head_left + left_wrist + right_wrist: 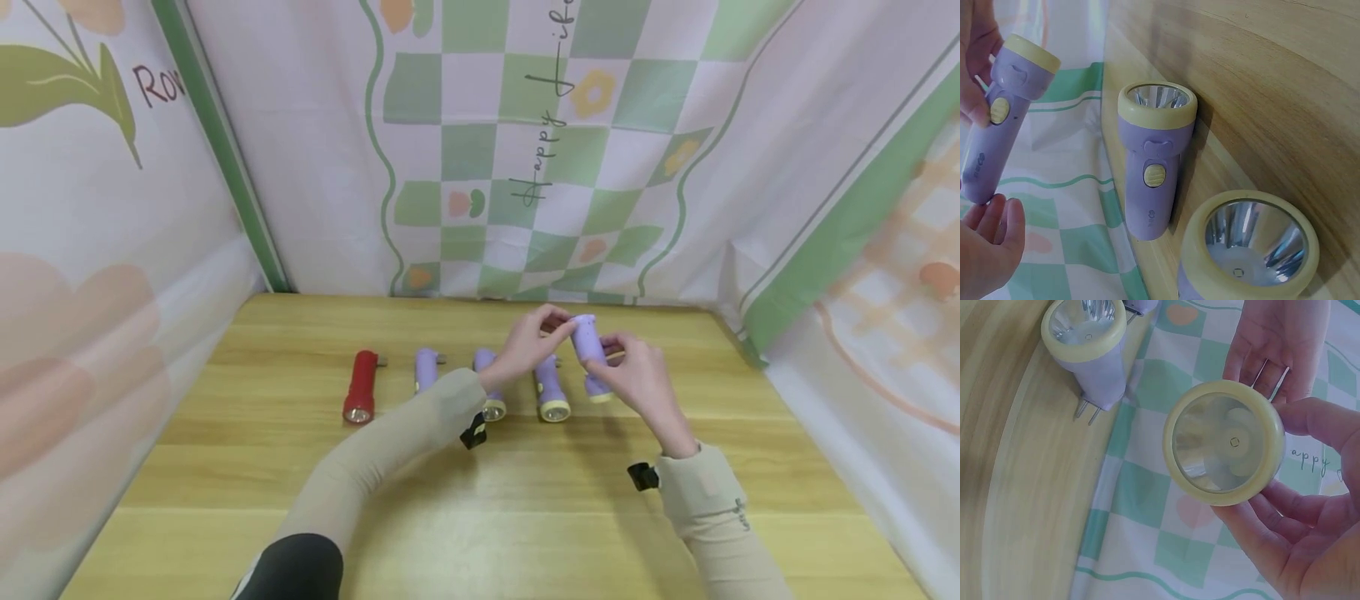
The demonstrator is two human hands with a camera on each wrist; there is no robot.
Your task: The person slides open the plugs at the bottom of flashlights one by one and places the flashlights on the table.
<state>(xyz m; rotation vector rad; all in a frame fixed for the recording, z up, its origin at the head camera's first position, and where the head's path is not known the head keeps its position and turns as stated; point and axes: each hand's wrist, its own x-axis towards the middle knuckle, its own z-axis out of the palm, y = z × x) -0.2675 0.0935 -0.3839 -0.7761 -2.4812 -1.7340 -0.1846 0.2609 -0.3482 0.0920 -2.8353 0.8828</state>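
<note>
A purple flashlight with a cream head rim (587, 342) is held above the table. My right hand (637, 375) grips its body, thumb near the cream switch (999, 110). At its tail end my left hand (525, 343) pinches with thumb and fingertips. In the right wrist view the lens (1222, 444) faces the camera, with the left hand (1275, 350) behind it. Beneath and left of the hands a similar purple flashlight (551, 385) lies on the table. Another purple flashlight (492, 407) is partly covered by the left forearm.
Farther left lie one more purple flashlight (426, 368), partly behind the left sleeve, and a red flashlight (362, 383). Metal plug prongs (1087, 412) stick out of one flashlight's side. The wooden table (525, 517) ends at a patterned curtain (480, 150), with cloth on both sides.
</note>
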